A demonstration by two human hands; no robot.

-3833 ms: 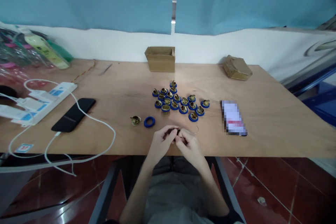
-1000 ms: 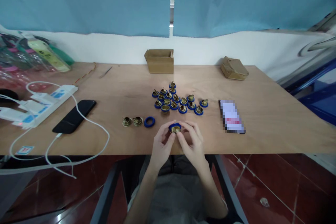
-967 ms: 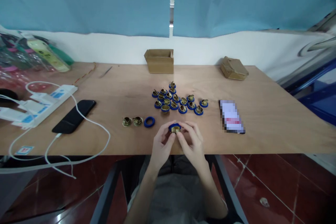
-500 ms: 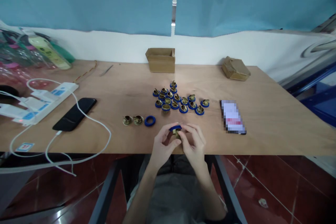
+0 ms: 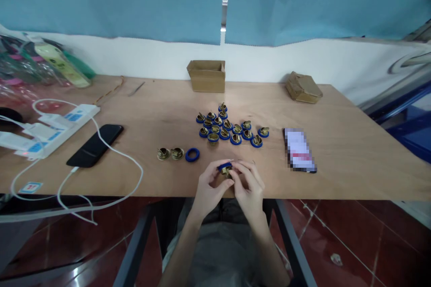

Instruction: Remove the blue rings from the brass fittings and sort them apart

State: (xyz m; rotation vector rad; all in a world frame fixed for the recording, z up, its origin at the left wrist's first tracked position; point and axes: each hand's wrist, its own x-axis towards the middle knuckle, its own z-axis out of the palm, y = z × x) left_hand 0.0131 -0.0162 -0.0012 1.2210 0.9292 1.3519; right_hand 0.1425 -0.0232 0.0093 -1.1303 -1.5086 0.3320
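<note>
Between my hands, over the table's front edge, is a blue ring with a brass-coloured metal fitting [image 5: 225,169] in it. My left hand [image 5: 210,188] pinches it from the left side, my right hand [image 5: 248,186] from the right; fingertips hide parts of it. To the left on the wood lie a loose blue ring [image 5: 192,154] and two bare brass fittings [image 5: 177,153]. Beyond my hands sits a cluster of several brass fittings with blue rings around them [image 5: 224,133].
An open cardboard box [image 5: 208,78] stands at the back, a crumpled carton [image 5: 303,87] at back right. A phone with a blurred screen [image 5: 299,150] lies right. On the left are a black phone [image 5: 96,145], a power strip [image 5: 63,130], looping white cables and bottles [image 5: 63,65].
The blue ring and fitting have tilted slightly between my fingers. Both hands have shifted very little; the things on the table have stayed put.
</note>
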